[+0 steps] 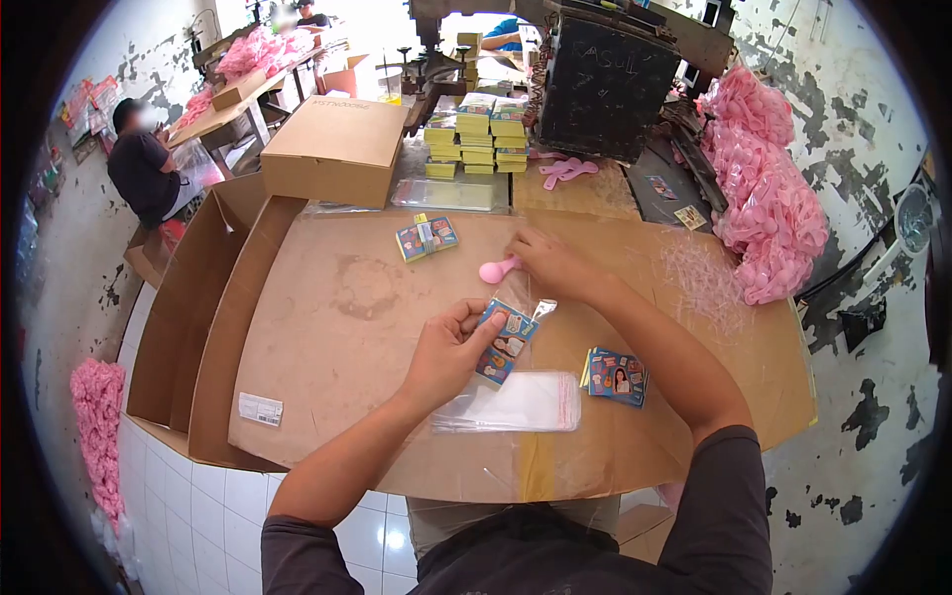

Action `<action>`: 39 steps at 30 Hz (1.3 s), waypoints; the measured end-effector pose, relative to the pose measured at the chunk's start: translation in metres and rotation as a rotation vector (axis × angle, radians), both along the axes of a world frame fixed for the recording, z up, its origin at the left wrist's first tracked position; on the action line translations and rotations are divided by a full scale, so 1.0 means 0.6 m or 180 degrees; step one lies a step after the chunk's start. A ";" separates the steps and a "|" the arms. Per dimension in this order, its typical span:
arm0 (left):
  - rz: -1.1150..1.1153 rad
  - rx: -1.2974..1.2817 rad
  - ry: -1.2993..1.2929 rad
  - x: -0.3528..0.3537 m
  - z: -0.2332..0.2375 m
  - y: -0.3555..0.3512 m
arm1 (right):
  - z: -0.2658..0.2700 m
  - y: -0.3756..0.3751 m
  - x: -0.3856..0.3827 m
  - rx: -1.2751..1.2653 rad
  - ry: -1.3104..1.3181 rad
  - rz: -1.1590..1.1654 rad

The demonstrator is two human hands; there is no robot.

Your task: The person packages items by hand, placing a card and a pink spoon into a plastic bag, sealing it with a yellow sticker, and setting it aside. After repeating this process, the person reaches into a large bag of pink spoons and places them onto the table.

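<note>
My left hand (451, 347) holds a blue printed card pack (508, 340) above the cardboard-topped table, with a small silvery piece (543, 309) at its upper right corner. Farther forward, my right hand (543, 260) has its fingers closed on the handle end of a pink spoon-like piece (499, 269). Clear plastic bags (526, 405) lie in a pile below the card pack. To their right rests a small stack of blue cards (615, 378). Another bundle of cards (426, 238), with a band around it, lies beyond my left hand.
Stacks of yellow-edged cards (476, 134) and pink pieces (568, 172) are at the back. A closed carton (332, 149) stands back left, above an open box (188, 327). Pink bundles (764, 198) hang at the right, near clear plastic scraps (699, 278). A person (144, 164) sits far left.
</note>
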State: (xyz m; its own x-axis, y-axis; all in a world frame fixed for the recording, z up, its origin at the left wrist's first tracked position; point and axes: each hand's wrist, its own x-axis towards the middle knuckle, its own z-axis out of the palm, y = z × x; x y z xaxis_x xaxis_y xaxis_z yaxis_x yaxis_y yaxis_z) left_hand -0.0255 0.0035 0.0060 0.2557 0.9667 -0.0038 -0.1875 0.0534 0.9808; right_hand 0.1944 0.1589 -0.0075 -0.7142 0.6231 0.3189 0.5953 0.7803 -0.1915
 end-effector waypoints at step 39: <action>-0.1186 0.0417 -0.0251 0.021 -0.001 -0.042 | 0.210 -0.298 0.041 -0.0656 0.1196 0.0880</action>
State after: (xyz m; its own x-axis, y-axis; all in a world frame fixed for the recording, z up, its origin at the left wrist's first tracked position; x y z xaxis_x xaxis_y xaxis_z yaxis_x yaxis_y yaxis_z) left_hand -0.0131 -0.0214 0.0055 0.5835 0.7987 0.1471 -0.2540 0.0074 0.9672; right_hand 0.2191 -0.0197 0.1188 -0.7209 0.5039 0.4758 0.2323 0.8225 -0.5191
